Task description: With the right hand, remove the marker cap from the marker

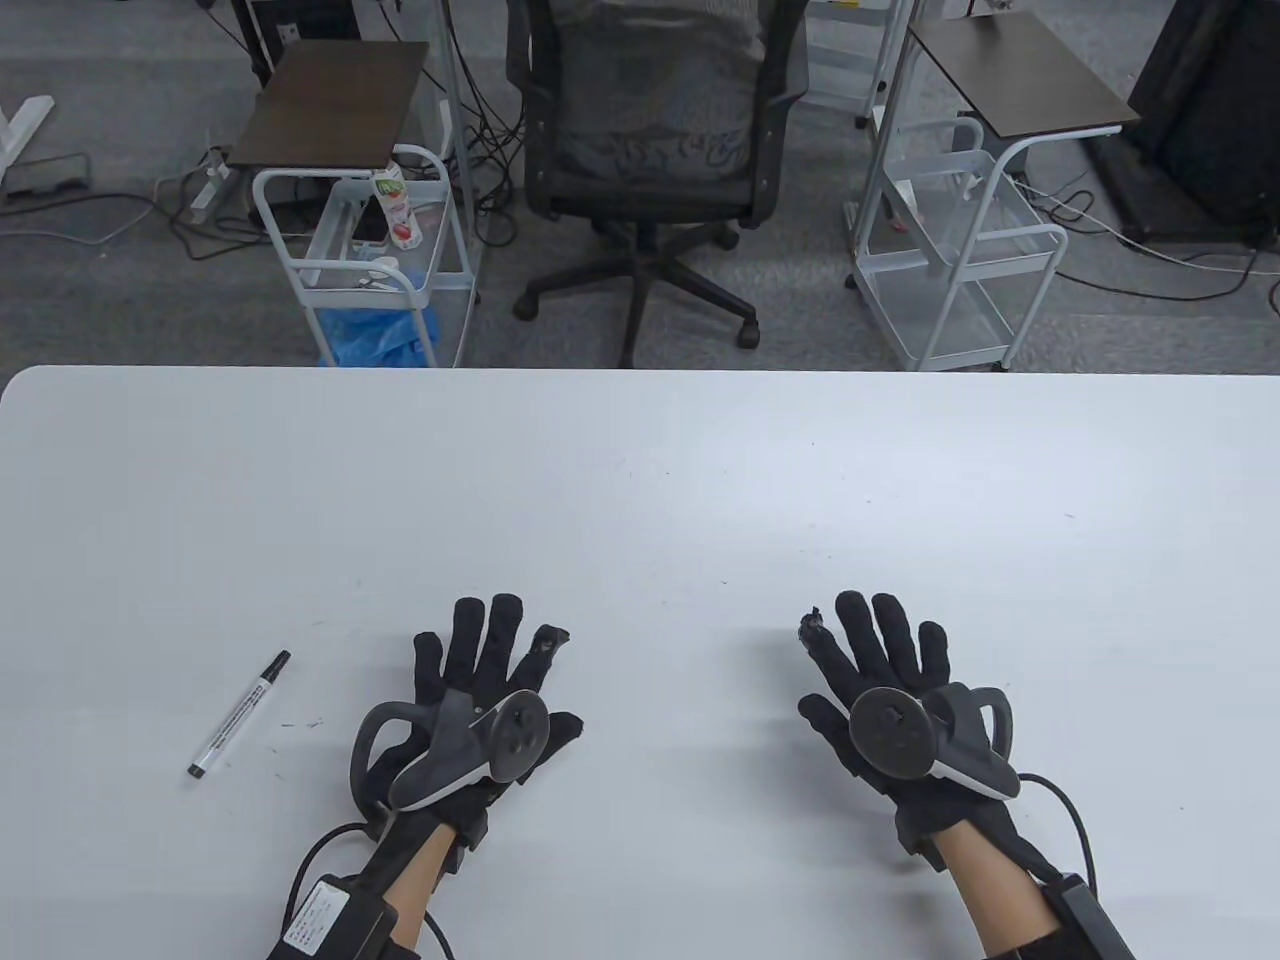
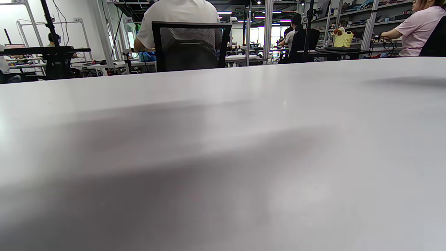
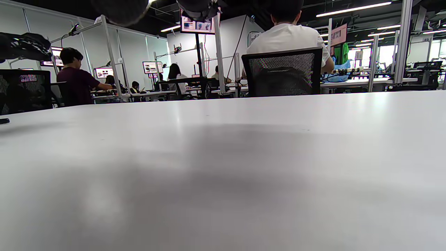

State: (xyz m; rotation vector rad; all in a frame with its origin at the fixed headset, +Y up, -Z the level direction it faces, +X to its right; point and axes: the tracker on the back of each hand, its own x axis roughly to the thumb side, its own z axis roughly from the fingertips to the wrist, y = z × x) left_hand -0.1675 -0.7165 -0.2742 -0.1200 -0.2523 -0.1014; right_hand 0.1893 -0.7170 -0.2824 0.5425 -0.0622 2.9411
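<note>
Table [image 1: 640,480]: white, beneath both gloved hands.
Left hand [image 1: 480,700]: palm down, fingers spread, gripping nothing.
Right hand [image 1: 890,690]: palm down, fingers spread, gripping nothing.
Marker [image 1: 239,714]: capped, flat, just left of left hand, well apart from right.

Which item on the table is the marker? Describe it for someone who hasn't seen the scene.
On the white table, look near its left side, left of the left hand. The marker lies there alone: a slim white barrel with black ends, tilted diagonally, the only loose object on the tabletop.
</note>
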